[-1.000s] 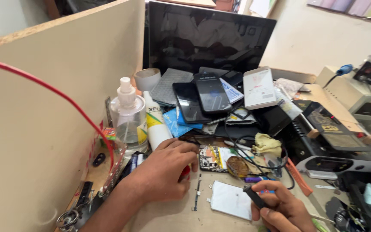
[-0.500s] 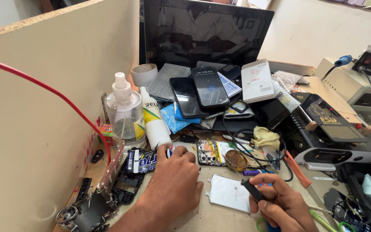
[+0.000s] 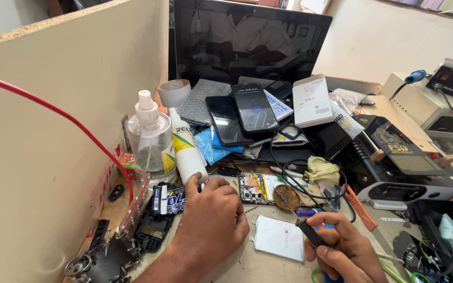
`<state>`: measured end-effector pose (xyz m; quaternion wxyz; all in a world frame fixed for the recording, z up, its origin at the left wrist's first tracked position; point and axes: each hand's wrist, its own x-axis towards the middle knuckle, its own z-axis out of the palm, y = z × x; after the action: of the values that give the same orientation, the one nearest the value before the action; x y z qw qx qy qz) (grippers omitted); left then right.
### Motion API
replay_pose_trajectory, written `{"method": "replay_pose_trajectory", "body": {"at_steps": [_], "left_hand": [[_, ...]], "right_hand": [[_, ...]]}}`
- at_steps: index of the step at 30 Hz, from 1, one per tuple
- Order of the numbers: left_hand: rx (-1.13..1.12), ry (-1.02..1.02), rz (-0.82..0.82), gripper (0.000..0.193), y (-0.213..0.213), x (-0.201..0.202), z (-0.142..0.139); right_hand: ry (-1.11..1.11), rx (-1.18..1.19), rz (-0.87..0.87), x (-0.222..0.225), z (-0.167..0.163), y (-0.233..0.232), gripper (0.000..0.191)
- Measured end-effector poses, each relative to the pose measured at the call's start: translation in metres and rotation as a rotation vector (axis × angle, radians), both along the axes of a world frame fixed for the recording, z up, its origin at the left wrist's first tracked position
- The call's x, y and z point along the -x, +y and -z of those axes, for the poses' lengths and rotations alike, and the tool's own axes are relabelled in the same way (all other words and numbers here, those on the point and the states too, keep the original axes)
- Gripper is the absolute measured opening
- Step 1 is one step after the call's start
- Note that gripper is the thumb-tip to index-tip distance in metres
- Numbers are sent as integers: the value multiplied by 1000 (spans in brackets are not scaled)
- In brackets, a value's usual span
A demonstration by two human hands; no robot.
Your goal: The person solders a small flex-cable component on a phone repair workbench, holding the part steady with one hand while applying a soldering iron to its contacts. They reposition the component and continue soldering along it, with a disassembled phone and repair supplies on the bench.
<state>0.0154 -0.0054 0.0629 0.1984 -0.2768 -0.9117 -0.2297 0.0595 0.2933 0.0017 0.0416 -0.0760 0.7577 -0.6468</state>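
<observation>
- Your left hand [image 3: 208,220] is resting palm-down on the counter [image 3: 247,264], fingers curled and spread — its fingertips are touching a small blue-and-black packet [image 3: 171,199]. Whether they are pinching anything underneath, I cannot tell.
- Your right hand [image 3: 344,254] is closing its grip around a dark-handled tool [image 3: 310,233], fingers wrapped tight, the tip pointing up and left.
- The opened phone board [image 3: 252,187] is lying just beyond your left knuckles, and a flat silvery plate [image 3: 280,238] is lying between your two hands.
- To be working well here, I judge you should be keeping the left hand pressed flat as a brace and bringing the tool tip in low — the black cable [image 3: 289,167] looping over the board could be snagging it.
- The clear pump bottle [image 3: 150,139] is standing upright at the left, holding a clear liquid in roughly its lower part.
- The white squeeze bottle [image 3: 187,152] is leaning just beside it, cap on; its contents are not showing.
- A paper cup [image 3: 173,93] is standing behind them; its inside is hidden from here.
</observation>
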Motion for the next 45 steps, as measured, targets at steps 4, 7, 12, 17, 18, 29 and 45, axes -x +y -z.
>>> {"method": "replay_pose_trajectory", "body": {"at_steps": [4,7,12,17,18,29,45], "left_hand": [[-255,-9,10,15,-2,5,2],[-476,-344,-47,13,0,10,2],[-877,-697,112,19,8,13,6],[-1039,-890,169,28,9,12,9],[-1048,-924,175,27,9,11,9],[-1098,-998,177,34,8,6,0],[-1082,-1009,150,31,7,4,-6]], "right_hand": [[-35,122,37,6,13,8,61],[-11,255,-48,10,22,21,58],[-50,404,-144,17,35,37,58],[-21,227,-73,24,51,41,60],[8,194,-75,24,55,41,59],[96,-206,102,19,60,41,47],[191,-316,222,12,51,25,42]]}}
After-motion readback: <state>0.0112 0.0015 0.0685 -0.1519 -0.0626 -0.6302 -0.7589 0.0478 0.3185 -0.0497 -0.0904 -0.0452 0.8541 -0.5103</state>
